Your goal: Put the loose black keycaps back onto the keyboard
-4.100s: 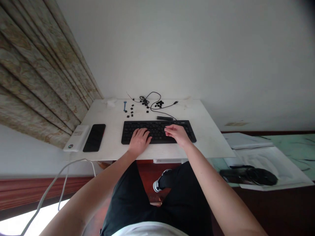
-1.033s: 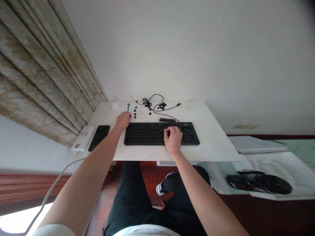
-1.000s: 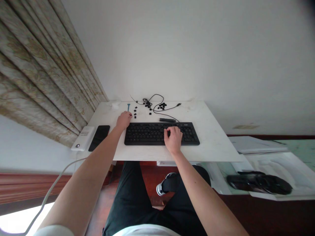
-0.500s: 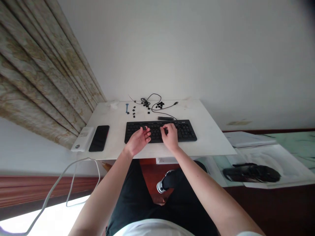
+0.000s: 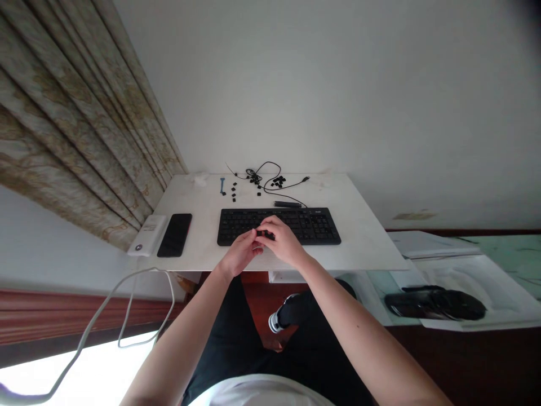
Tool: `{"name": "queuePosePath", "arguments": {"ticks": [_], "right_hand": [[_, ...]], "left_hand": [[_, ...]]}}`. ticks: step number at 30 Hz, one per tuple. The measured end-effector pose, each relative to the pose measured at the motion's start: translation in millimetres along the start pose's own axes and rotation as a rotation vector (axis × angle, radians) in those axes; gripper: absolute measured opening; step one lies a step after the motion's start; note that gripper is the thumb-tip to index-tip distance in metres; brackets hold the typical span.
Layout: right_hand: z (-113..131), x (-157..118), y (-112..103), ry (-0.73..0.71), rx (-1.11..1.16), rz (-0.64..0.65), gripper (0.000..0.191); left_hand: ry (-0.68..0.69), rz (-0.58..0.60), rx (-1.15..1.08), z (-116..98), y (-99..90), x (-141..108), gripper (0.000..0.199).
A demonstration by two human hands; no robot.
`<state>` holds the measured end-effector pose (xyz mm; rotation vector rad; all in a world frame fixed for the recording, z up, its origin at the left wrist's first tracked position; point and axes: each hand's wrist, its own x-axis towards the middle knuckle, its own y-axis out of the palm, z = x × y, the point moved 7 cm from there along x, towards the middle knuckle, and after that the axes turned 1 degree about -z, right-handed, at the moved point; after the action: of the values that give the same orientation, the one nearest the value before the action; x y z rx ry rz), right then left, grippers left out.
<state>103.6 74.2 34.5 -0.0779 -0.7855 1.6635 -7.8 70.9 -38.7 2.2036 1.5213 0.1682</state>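
Note:
A black keyboard [image 5: 319, 225] lies on the white desk [image 5: 363, 242]. My left hand [image 5: 243, 252] and my right hand [image 5: 278, 239] meet over its front middle, fingertips together. The left fingers pinch something small and dark, possibly a keycap, though the fingers partly hide it. My right thumb and forefinger close in on the same spot; what they grip is hard to make out. Behind the keyboard lie several loose black keycaps [image 5: 279, 181], a blue tool [image 5: 222, 185] and a long black piece [image 5: 287, 204].
A black phone [image 5: 174, 235] and a white box [image 5: 147, 235] lie at the desk's left. The coiled black cable [image 5: 253, 176] runs behind the keyboard. A white cable [image 5: 95, 327] loops at the lower left. A black object [image 5: 435, 303] rests at the right.
My right hand has left the keys and moved left to meet my left hand. The left fingers have closed and turned inward. The view has shifted slightly.

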Motion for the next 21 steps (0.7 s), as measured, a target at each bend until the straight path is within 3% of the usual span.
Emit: {"name": "queuePosePath", "arguments": {"ticks": [3,6,9,14,21], "right_hand": [[-17,-5,-8,0.158,0.08,-0.104,0.015],[-36,-10,-14,0.382,0.244,-0.175,0.032],[-44,-12,-7,0.529,0.473,-0.13,0.041],[-48,-8,12,0.636,0.673,-0.127,0.04],[-60,11,55,0.745,0.899,-0.122,0.04]], "left_hand": [[0.116,-0.153,0.227,-9,-23.5,-3,0.044],[0.354,-0.366,0.701,-38,-59.6,-14,0.031],[0.527,-0.418,1.084,-59,-83.6,-26,0.02],[0.544,-0.496,1.169,-62,-109.2,-35,0.016],[0.532,-0.452,1.152,-56,-108.8,-23,0.013]]}}
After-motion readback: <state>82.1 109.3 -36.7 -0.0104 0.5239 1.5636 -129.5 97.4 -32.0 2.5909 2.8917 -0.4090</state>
